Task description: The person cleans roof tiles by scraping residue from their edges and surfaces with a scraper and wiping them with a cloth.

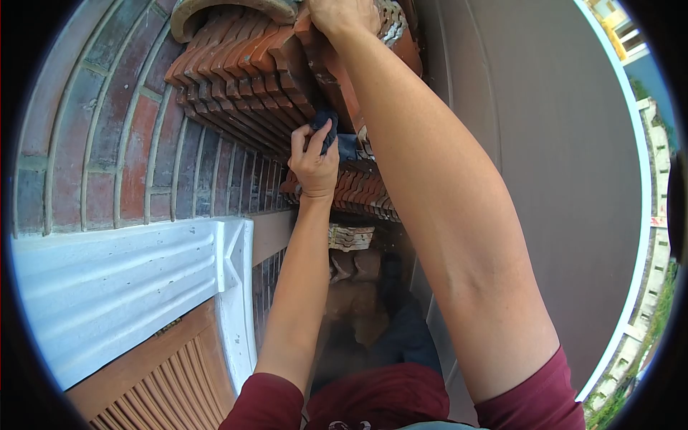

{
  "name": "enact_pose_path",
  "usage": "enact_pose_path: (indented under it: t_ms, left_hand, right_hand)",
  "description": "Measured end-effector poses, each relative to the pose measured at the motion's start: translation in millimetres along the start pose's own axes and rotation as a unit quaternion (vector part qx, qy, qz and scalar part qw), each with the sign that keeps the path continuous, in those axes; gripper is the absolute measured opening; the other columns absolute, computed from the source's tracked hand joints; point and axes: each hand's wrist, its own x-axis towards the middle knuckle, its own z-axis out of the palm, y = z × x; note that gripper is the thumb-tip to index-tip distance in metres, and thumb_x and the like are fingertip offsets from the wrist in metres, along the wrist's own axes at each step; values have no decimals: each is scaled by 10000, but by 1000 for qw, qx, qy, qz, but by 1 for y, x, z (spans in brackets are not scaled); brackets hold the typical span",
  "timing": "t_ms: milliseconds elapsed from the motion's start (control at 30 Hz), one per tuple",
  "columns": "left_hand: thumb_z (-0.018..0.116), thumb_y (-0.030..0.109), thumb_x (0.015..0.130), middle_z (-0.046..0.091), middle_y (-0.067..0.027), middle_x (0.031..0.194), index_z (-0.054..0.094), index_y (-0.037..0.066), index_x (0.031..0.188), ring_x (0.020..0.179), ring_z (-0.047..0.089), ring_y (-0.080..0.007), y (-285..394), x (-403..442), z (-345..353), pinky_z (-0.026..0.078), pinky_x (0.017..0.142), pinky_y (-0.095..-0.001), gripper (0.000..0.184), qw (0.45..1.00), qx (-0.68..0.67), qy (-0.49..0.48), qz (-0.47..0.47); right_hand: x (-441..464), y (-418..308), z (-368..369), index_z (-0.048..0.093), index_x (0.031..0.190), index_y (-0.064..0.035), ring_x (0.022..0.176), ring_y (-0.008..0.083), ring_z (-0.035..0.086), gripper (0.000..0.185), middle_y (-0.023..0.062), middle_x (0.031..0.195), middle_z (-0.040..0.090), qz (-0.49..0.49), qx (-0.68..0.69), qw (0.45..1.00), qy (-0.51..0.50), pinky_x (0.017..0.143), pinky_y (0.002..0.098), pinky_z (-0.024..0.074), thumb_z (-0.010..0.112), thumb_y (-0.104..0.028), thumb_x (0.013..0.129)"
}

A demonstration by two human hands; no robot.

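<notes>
My left hand [314,161] grips a dark cloth [326,129] against the lower edge of a reddish roof tile. My right hand [345,16] is at the top of the view, on the upper part of a tile [337,72] that stands a little apart from the stack; its fingertips are partly cut off by the frame edge. To the left of both hands, a row of wavy orange-brown tiles [244,68] is packed closely together. More stacked tiles [351,188] lie below, behind my left hand.
A brick wall [107,122] runs along the left, above a white moulding [122,265] and a brown louvred shutter [172,373]. A grey panel [559,143] fills the right side. A rounded clay piece [236,8] rests on top of the stack. Lower down are pale pieces [350,237].
</notes>
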Motion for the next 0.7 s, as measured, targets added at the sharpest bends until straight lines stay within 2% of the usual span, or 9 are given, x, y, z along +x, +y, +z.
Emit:
enact_pose_path:
  t_ms: [167,267,367,500,533,633,667,700]
  left_hand:
    - [816,-35,707,627,-85,947,788,98,1002,745,692,-265,-3,5,-7,566,645,-359,325,999,4,-41,9]
    - [857,37,741,622,-100,912,800,46,979,754,654,-219,9,22,-6,528,660,-318,245,1000,1,14,-6]
    - [854,29,735,628,-102,906,798,47,977,758,659,-235,5,9,3,533,668,-324,249,999,-5,27,-21]
    - [813,-34,711,642,-85,936,786,95,983,795,693,-301,-23,-39,10,559,691,-392,302,997,-8,-59,-40]
    - [811,-40,715,644,-88,939,784,86,988,796,693,-291,-19,-33,8,556,690,-385,301,998,-5,-59,-23]
    - [808,-51,717,644,-87,940,783,69,995,784,693,-267,1,2,-2,553,682,-370,304,1000,-6,-10,-16]
    - [832,-35,730,637,-92,921,798,50,998,781,657,-242,14,22,-6,538,708,-327,283,999,-11,16,-29]
    - [830,-43,728,637,-91,927,797,51,1003,782,657,-239,17,28,-6,537,705,-326,293,999,-17,29,-16]
  right_hand:
    - [2,0,2,750,1094,24,1153,438,668,394,281,1169,707,-7,-5,1000,2,1025,476,512,574,-257,882]
    - [1,-1,-1,746,1115,24,1167,437,662,404,278,1179,706,-6,-6,1000,4,1027,473,511,574,-258,883]
    - [-1,-1,-2,742,1131,24,1177,431,660,412,276,1191,703,8,3,1000,2,1029,470,512,572,-261,887]
    - [1,-3,-5,741,1131,24,1174,427,663,411,276,1198,700,9,1,1000,-7,1028,466,514,568,-263,893]
    - [2,-2,-3,742,1128,24,1172,428,664,409,276,1197,700,12,0,1000,-11,1027,466,515,567,-262,894]
    - [1,0,-2,744,1117,25,1166,431,666,405,279,1195,699,4,1,1000,-14,1023,469,517,569,-261,891]
    - [2,0,-3,745,1112,26,1164,432,666,403,281,1195,698,-3,1,1000,-11,1021,470,518,570,-261,890]
    - [1,3,-2,747,1110,26,1162,433,667,402,281,1194,698,-3,6,1000,-10,1020,471,518,572,-261,888]
